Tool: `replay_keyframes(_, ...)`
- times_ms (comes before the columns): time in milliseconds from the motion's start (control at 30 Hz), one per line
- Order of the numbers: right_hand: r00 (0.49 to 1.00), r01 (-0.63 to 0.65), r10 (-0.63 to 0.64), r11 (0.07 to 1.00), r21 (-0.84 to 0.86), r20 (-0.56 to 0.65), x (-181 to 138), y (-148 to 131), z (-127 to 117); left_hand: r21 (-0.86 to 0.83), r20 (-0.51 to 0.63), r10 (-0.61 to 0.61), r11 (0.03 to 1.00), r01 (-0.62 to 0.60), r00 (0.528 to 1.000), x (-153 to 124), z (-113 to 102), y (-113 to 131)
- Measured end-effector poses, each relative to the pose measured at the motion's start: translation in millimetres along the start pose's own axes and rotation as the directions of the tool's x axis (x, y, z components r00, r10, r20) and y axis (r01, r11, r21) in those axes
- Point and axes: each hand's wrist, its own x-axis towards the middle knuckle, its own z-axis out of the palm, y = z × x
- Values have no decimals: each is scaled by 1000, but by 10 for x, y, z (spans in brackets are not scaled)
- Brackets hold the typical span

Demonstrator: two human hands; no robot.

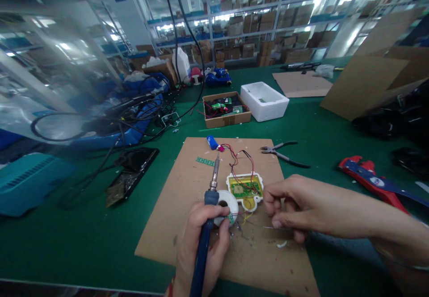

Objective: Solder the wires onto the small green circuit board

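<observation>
1. Soldering iron (201,252) is resting in L hand (187,248), nr front edge of bench (83,243), long axis running to far edge.
2. L fingers, half-curled, are gripping it + pinching tiny PCB (231,218).
3. R hand (291,207), farther off to iron's right, fingers curled, is pinching thin wire (270,227).

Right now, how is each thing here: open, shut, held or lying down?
Left hand: closed around the soldering iron.
Soldering iron: held, tip pointing away; can't tell if hot.
Right hand: pinching something thin.
White case: open, green board showing.
Pliers: lying down, handles spread.
Brown box: open, parts inside.
Foam box: open on top.
Blue cylinder: lying on its side.
Red and blue tool: lying down.
</observation>
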Motion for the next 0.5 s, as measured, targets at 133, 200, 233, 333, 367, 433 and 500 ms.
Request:
replay_keyframes(133,997,-3,4,1000,-12,79,142,-100,75,-6,-3,-10,1000,10,1000,-10,6,-4)
replay_keyframes(200,993,9,-10,1000,2,121,165,-103,124,-7,-9,-10,1000,10,1000,-22,11,-4)
replay_keyframes(233,991,25,-27,1000,14,132,167,-98,149,-7,-12,-9,1000,9,1000,-27,12,-3)
replay_keyframes(333,991,74,-79,996,49,112,165,-83,215,0,-12,-5,1000,5,1000,-37,15,-4)
replay_keyframes(367,992,74,-79,996,59,97,167,-81,234,0,-11,-5,1000,5,1000,-37,16,-6)
replay_keyframes(433,995,66,-72,993,95,63,177,-80,270,-2,-11,-1,1000,1,1000,-32,18,-9)
replay_keyframes(500,998,59,-63,988,144,29,190,-77,308,-1,-12,6,1000,-6,1000,-25,17,-8)
